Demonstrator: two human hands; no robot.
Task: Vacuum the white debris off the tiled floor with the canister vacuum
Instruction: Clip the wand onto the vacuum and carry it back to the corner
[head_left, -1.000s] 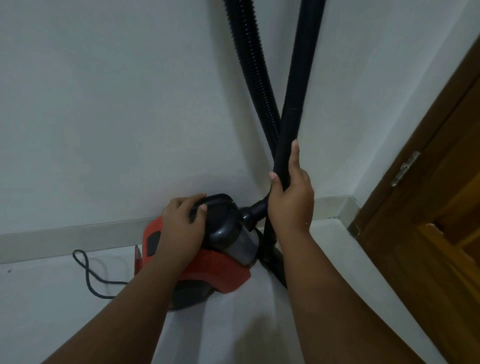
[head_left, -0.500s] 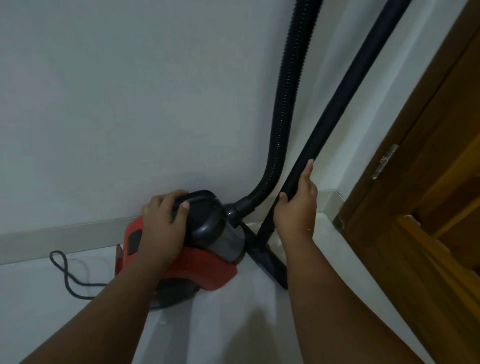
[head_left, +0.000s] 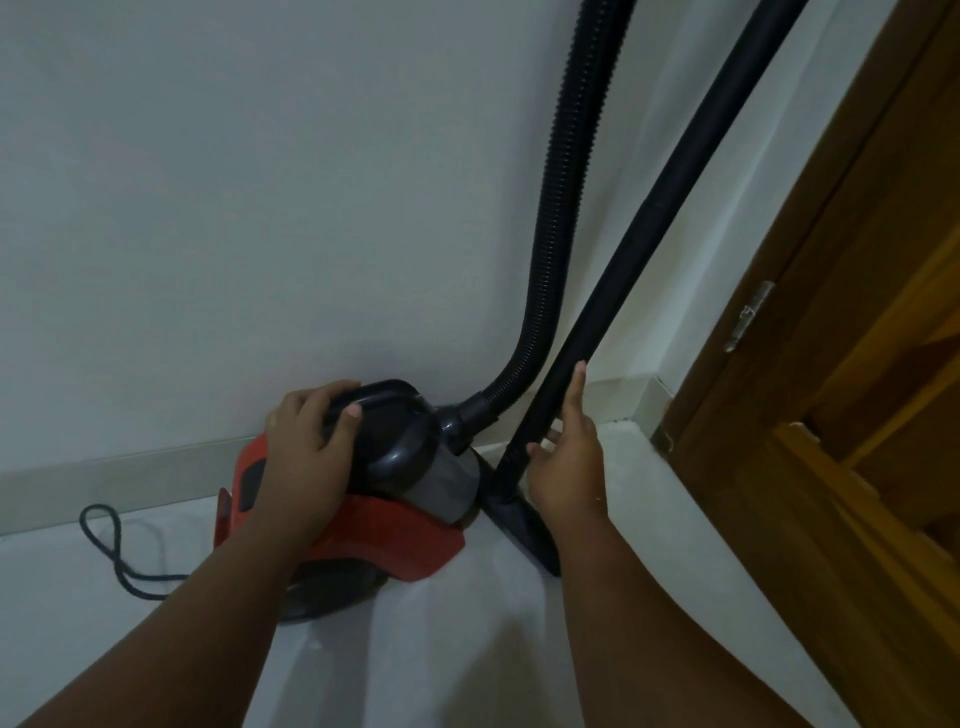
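The red-and-black plastic canister vacuum (head_left: 374, 499) is gripped at its top handle by the left hand (head_left: 306, 462). The rigid black wand tube (head_left: 623, 270) is touched by the right hand (head_left: 569, 467), fingers loosely open.

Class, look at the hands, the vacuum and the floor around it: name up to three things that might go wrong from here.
1. The right hand rests open against the leaning wand, not wrapped round it; the wand may slide and fall.
2. The cord lies looped on the floor beside the vacuum; it may snag or trip someone.
3. The left hand grips only the vacuum's handle; lifting may tug the hose and topple the wand.
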